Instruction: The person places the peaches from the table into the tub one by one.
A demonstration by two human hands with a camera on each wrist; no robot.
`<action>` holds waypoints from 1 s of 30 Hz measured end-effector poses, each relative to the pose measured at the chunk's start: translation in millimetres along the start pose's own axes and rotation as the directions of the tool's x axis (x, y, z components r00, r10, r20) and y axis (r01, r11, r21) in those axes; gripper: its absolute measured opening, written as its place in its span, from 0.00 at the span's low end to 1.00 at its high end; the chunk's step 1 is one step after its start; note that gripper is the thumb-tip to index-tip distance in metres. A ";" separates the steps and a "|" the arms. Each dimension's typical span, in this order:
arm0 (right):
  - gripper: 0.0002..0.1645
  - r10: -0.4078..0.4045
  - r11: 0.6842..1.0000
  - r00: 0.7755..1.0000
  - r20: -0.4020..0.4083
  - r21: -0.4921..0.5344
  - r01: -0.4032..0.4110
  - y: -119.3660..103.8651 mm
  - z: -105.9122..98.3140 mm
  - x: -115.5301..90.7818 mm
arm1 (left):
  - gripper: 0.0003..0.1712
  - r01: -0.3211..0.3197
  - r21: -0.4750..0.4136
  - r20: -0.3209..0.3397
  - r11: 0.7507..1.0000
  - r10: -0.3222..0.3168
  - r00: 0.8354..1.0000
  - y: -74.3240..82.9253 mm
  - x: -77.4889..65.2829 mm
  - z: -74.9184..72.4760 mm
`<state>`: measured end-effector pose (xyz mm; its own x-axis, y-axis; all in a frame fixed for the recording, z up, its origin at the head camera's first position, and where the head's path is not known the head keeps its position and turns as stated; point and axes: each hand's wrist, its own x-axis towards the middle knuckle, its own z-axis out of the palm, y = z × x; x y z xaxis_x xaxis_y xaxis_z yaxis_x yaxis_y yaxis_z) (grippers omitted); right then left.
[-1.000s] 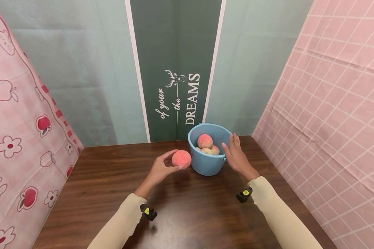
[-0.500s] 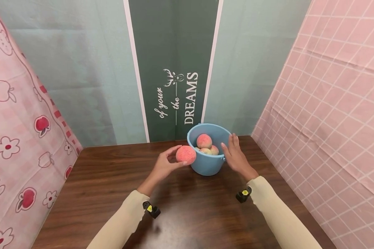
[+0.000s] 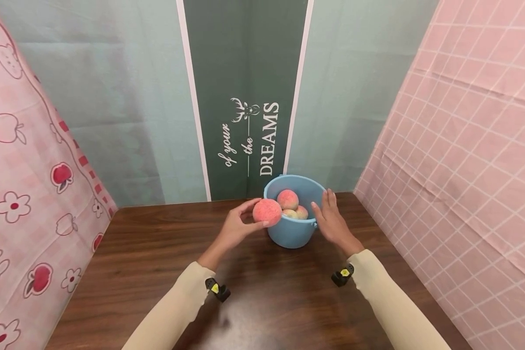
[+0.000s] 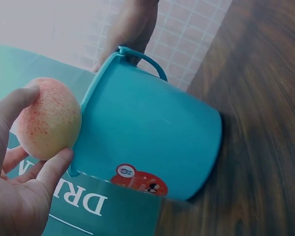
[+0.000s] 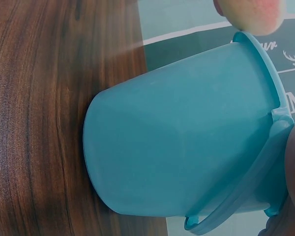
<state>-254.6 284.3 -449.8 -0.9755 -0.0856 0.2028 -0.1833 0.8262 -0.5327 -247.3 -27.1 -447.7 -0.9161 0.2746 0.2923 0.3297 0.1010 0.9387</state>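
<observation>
A pink and yellow peach (image 3: pixel 267 212) is held between the thumb and fingers of my left hand (image 3: pixel 235 229), at the left rim of a light blue bucket (image 3: pixel 290 234). In the left wrist view the held peach (image 4: pixel 50 118) is right by the rim, and a red sticker (image 4: pixel 140 181) shows on the bucket's side. Inside the bucket lie several more peaches (image 3: pixel 287 199), partly hidden by its wall. My right hand (image 3: pixel 334 222) rests with straight fingers against the bucket's right side. The bucket's handle (image 5: pixel 246 182) hangs down on that side in the right wrist view.
The bucket stands upright near the back of a dark brown wooden table (image 3: pixel 262 301). Behind it hangs a green cloth with white lettering (image 3: pixel 269 138). A pink grid cloth (image 3: pixel 472 146) borders the right, and a printed pink cloth (image 3: pixel 30 209) the left.
My left hand has moved right and up with the peach, from beside the bucket to its left rim. The right hand and the bucket have stayed in place.
</observation>
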 end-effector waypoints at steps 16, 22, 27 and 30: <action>0.48 -0.001 1.000 1.000 -0.005 0.009 0.001 -0.4 1.8 -0.7 | 0.42 -0.072 0.030 -0.022 0.997 0.073 0.997 8.5 20.4 9.6; 0.49 -0.008 1.000 1.000 -0.007 0.006 0.009 0.8 3.1 0.1 | 0.45 -0.129 0.082 -0.005 0.988 0.130 0.991 5.6 32.6 18.9; 0.50 -0.010 1.000 1.000 -0.007 -0.002 0.010 0.6 4.2 0.4 | 0.45 -0.183 0.163 0.002 0.970 0.185 0.983 5.7 42.7 25.6; 0.49 -0.018 1.000 1.000 -0.018 0.000 0.018 -0.2 2.6 0.7 | 0.44 -0.224 0.237 0.012 0.945 0.227 0.974 7.3 49.2 28.4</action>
<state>-255.6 282.6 -451.7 -0.9697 -0.0902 0.2270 -0.2006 0.8243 -0.5294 -283.5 14.3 -431.6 -0.8143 0.3017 0.4959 0.5707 0.2607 0.7787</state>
